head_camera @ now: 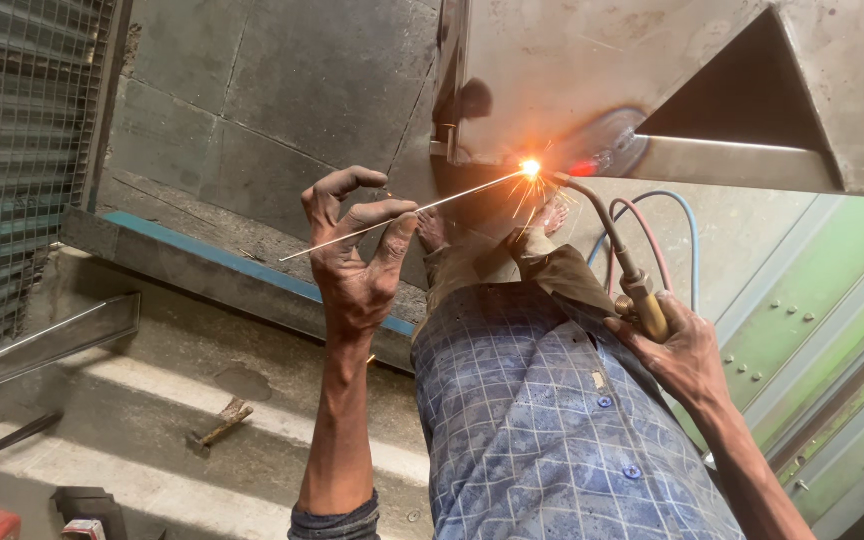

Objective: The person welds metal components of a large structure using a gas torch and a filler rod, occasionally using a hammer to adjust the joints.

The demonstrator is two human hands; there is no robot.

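Work in hand: brazing or gas welding at the lower edge of a sheet-metal housing (592,60), seen from above by the worker.
Left hand (357,265): raised, fingers spread; its grip is a narrow pinch of thumb and fingertips on the filler rod (402,214).
Filler rod: thin, straight and bright, running from the pinch up and to the right; its far tip sits in the flame point (530,168).
Right hand (682,350): grip closed around the brass body of the torch (642,300).
Torch: curved neck rising to the flame point at the bottom edge of the housing; red and blue hoses (667,225) loop away behind it.
Flame point: bright orange, throwing short sparks, at the housing's lower left corner, beside the angled bracket (732,160).
Done so far (judged): a discoloured, heat-marked oval and a small red glow lie just right of the flame, which suggests that stretch has already been heated or joined.
Left to do (judged): the seam at the flame is being worked now; how much of the edge remains cannot be told.
Floor (152,400): concrete, with a hammer (220,425) lying well apart from the hands.
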